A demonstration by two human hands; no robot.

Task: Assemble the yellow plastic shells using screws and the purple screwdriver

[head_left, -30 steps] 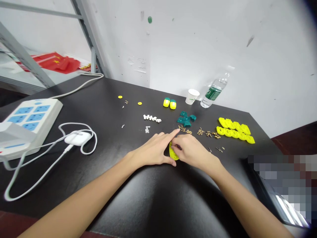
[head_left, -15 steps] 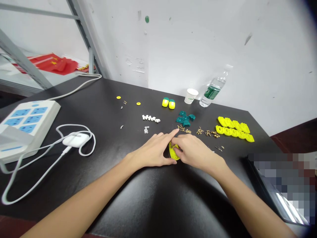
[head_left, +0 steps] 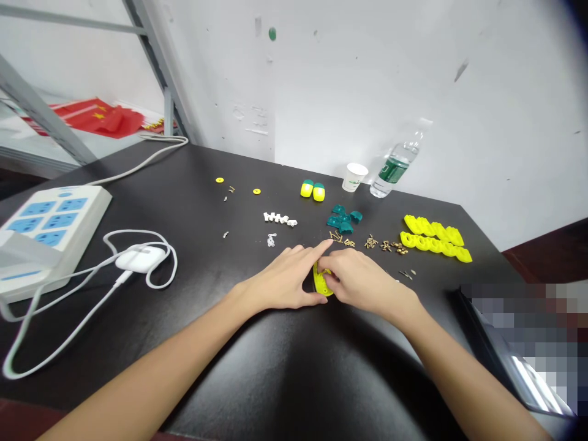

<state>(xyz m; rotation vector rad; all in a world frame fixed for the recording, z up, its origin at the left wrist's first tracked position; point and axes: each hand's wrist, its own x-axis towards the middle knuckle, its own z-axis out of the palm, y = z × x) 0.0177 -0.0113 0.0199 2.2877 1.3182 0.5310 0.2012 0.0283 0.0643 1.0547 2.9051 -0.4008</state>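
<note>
**Work area:** black tabletop point(head_left: 193, 184), its near edge running out of view below the forearms and its far edge against a white wall point(head_left: 367, 79). Both hands work close to the person's body, with the strewn parts just past the fingertips.

**Nearby items:** brass screws point(head_left: 371, 243) lie just beyond the right hand, in small clusters running rightward. Teal plastic parts point(head_left: 340, 219) sit past them, then two yellow scalloped strips point(head_left: 434, 237) at right. Farther back stand two yellow-and-teal capsules point(head_left: 312, 192), a paper cup point(head_left: 354, 177) and a water bottle point(head_left: 394, 168). Small white parts point(head_left: 279, 218) lie left of these. Well apart at left: a power strip point(head_left: 55, 236) and a white charging case point(head_left: 140, 258) with its cable. A pixelated object point(head_left: 519, 343) occupies the right corner.

**Item in hand:** yellow plastic plate point(head_left: 322, 280), curved and drilled with small holes, between the hands, low on the tabletop and partly hidden.

**Hands:** left hand point(head_left: 282, 278) lies flat, fingers together, index reaching past the plate, thumb touching its lower edge. Right hand point(head_left: 356, 285) has its fingers gathered on the plate; anything between the fingertips is hidden.
</note>
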